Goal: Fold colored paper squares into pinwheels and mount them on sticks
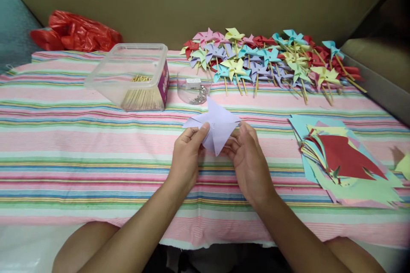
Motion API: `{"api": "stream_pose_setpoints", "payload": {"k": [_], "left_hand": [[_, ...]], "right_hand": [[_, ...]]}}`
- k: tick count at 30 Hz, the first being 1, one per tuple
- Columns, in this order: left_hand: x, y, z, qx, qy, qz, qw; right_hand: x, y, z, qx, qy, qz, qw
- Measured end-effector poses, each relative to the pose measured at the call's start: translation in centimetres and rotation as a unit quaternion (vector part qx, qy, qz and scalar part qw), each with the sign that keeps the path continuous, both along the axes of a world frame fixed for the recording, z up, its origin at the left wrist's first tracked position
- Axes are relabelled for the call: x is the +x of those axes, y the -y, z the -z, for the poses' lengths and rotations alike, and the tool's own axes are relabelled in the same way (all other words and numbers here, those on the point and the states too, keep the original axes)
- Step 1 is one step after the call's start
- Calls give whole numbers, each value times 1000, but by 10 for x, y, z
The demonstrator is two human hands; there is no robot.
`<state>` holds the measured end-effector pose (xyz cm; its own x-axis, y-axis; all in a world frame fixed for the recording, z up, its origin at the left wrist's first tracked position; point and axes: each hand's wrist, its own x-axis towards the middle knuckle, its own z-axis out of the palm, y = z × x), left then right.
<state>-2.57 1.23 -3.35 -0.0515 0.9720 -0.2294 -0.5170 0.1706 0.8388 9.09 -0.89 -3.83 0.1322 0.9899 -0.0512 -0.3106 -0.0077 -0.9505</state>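
Observation:
Between my two hands, above the striped cloth, is a lavender paper pinwheel cut-out (220, 124) with slit, pointed corners. My left hand (189, 149) pinches its left part, thumb on top and fingers underneath. At the right corner, my right hand (248, 158) has its thumb and fingertips closed on the paper's edge. Some fingertips are hidden behind the sheet. Just beyond the paper stands a clear round container (183, 93) with a small white box (193, 83) and a heap of shiny metal pins (201, 95) in it.
A clear plastic tub (105, 81) of thin wooden sticks (143, 96) stands left. Finished coloured pinwheels (256, 62) pile up at the back right. Cut paper sheets (346, 158) lie stacked at right. A red plastic bag (80, 32) sits at the back left on the striped cloth (80, 145).

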Motion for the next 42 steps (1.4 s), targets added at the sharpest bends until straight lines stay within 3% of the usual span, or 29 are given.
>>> {"api": "stream_pose_setpoints", "payload": {"k": [3,7,13,20,28,42], "left_hand": [[-8,-6,0,0,20,-20,1000],[-15,-10,0,8,37,-22,999],[-13,-7,-1,10,3,-16,1000],[-11,-3,0,33,-52,5,998],[-8,2,1,68,-125,53,988],[-6,5,0,70,-134,74,986]], "right_hand": [[7,1,3,71,103,4,992],[12,1,5,165,260,-5,952],[13,1,2,190,350,0,918],[14,-1,0,155,279,8,948],[15,-3,-1,67,187,33,979],[10,-4,6,75,167,80,980]]}}
